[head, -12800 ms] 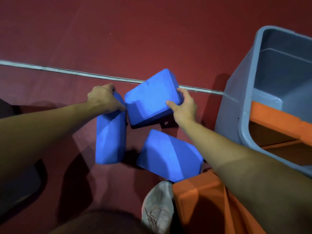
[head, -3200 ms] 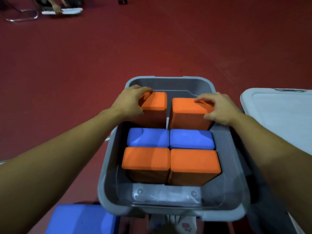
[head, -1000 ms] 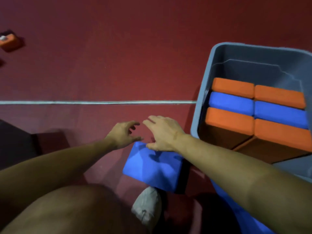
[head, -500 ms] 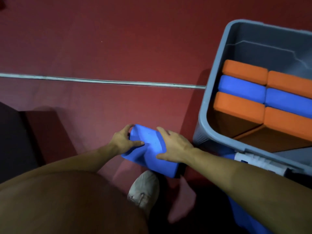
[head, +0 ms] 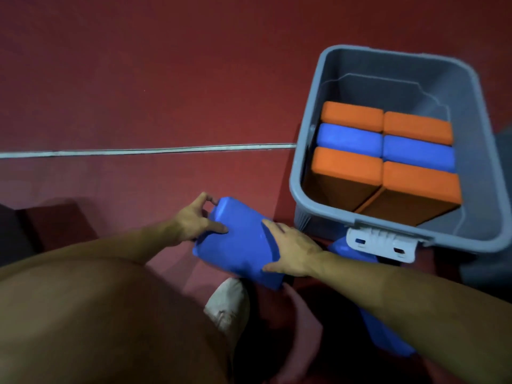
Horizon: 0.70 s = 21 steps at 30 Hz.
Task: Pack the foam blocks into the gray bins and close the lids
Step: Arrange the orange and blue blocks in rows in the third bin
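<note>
Blue rectangular foam block (head: 238, 239) held tilted above the red floor (head: 138, 79), just left of the gray plastic bin (head: 304, 151). Left hand (head: 194, 223) grips its far-left end, thumb on top; right hand (head: 293, 250) clasps its right edge. Bin open, holding six upright blocks: orange pair, blue pair, orange pair; room left at far end. White latch (head: 382, 245) on near rim. Another blue block (head: 388, 339) lies under the right forearm. White shoe (head: 227, 306) below the held block. Pale floor line (head: 138, 150) runs to the bin.

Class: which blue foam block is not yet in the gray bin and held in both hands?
The blue foam block held between both hands, left of the gray plastic bin.
</note>
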Each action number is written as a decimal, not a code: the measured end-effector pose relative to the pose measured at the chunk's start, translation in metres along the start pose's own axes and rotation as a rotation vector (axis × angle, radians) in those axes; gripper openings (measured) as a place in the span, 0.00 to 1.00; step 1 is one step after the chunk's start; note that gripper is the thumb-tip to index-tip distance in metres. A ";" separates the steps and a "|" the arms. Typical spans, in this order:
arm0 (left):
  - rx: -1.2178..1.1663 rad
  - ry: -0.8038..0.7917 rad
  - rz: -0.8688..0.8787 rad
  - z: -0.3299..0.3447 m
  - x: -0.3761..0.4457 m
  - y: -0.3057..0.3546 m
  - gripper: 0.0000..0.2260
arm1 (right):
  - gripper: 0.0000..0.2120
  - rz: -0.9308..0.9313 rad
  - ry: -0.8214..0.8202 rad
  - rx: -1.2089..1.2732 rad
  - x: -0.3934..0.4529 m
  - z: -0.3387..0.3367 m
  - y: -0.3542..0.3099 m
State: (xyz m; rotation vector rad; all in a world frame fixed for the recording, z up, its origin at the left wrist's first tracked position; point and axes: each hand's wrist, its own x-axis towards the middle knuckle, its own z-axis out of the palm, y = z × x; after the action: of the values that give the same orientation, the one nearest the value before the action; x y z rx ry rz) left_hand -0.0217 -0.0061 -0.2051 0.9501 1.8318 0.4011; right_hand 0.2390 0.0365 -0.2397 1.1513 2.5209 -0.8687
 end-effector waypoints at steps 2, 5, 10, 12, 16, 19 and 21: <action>0.173 0.000 0.077 0.000 -0.009 0.026 0.36 | 0.56 -0.012 0.011 -0.007 -0.019 -0.007 0.005; 0.443 -0.015 0.232 0.002 -0.025 0.070 0.40 | 0.55 -0.038 0.038 -0.006 -0.051 -0.016 0.012; 0.796 -0.112 0.413 0.001 -0.058 0.135 0.45 | 0.47 -0.075 0.179 -0.044 -0.111 -0.024 0.023; 0.909 -0.142 0.463 0.004 -0.072 0.157 0.46 | 0.44 -0.074 0.235 -0.036 -0.134 -0.023 0.031; 1.088 -0.240 0.528 0.016 -0.095 0.193 0.46 | 0.39 -0.046 0.318 -0.088 -0.172 -0.015 0.052; 1.184 -0.292 0.562 0.035 -0.108 0.213 0.44 | 0.38 0.035 0.367 -0.094 -0.190 -0.012 0.067; 1.210 -0.302 0.591 0.050 -0.114 0.220 0.43 | 0.39 0.093 0.383 -0.083 -0.198 -0.012 0.075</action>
State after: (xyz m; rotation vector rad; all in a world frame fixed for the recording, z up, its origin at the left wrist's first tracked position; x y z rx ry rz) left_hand 0.1392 0.0406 -0.0155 2.2324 1.3787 -0.5888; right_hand 0.4266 -0.0379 -0.1754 1.5167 2.7366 -0.5558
